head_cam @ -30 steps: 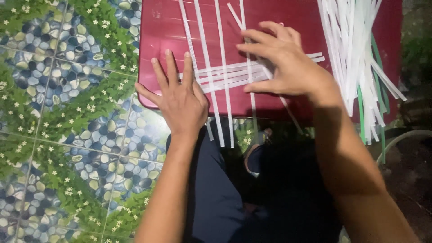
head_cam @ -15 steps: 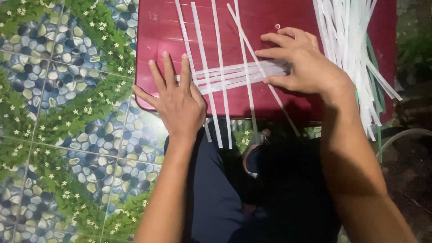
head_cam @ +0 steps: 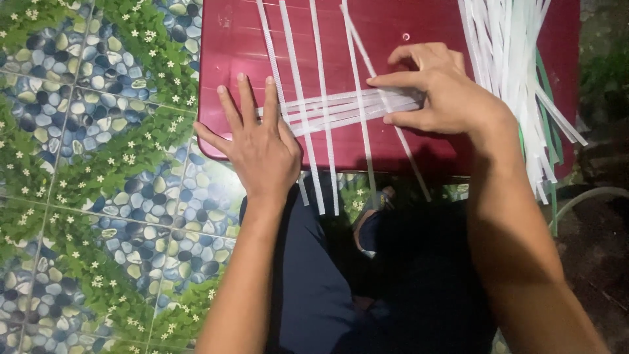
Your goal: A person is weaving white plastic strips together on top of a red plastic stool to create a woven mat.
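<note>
A dark red surface (head_cam: 236, 59) carries your crossed white strips (head_cam: 327, 111), with a loose bundle of strips (head_cam: 511, 72) at its right. Your left hand (head_cam: 259, 144) lies flat, fingers spread, on the strips' left ends. Your right hand (head_cam: 439, 92) pinches the horizontal strips' right ends.

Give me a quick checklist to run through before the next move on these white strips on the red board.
1. Left hand lies flat on the near left ends of the crosswise strips: ok.
2. Right hand pinches the right ends of those strips between thumb and fingers: ok.
3. Upright strips lie parallel: not ok; the rightmost one slants.
4. Over-under order at each crossing: cannot tell.
5. Spare strip bundle lies on the board's right side, beside the right hand: ok.
6. Red board sits level: cannot tell.
</note>
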